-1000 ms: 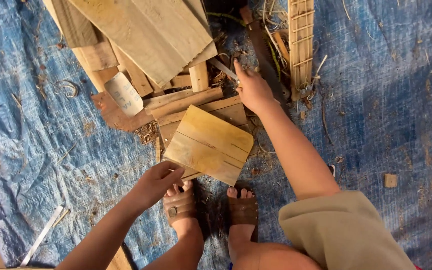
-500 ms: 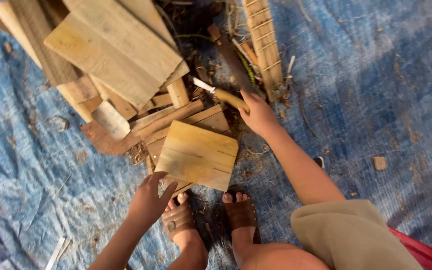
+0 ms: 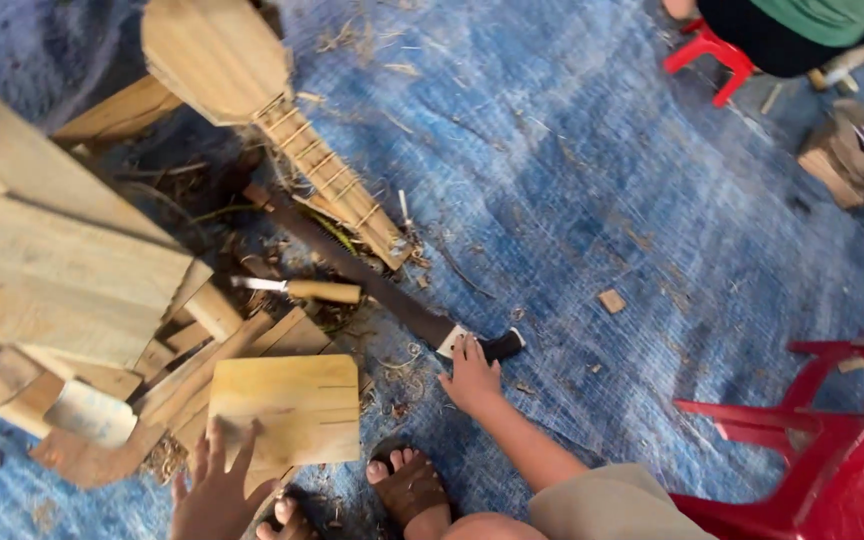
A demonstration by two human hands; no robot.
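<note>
My left hand [image 3: 214,488] has its fingers spread at the lower left edge of a flat pale wooden board [image 3: 287,408], which lies on wood scraps. My right hand [image 3: 472,377] reaches out to the right, its fingertips touching the black handle [image 3: 497,346] of a long dark blade [image 3: 352,265] lying on the blue tarp [image 3: 592,180]. The fingers are not closed around it. A small knife with a wooden handle [image 3: 302,290] rests on the wood pile between the two hands. My sandalled feet [image 3: 407,487] are just below the board.
Thick planks [image 3: 62,270] are stacked at the left. A slatted wooden piece with an octagonal end [image 3: 252,90] lies at the top. A red plastic chair [image 3: 812,440] stands at lower right; another person on a red stool [image 3: 707,50] is at top right. Wood chips litter the tarp.
The view has swung to the right. My right hand has left the small knife on the pile and moved right to the long blade's handle. My left hand stays by the board.
</note>
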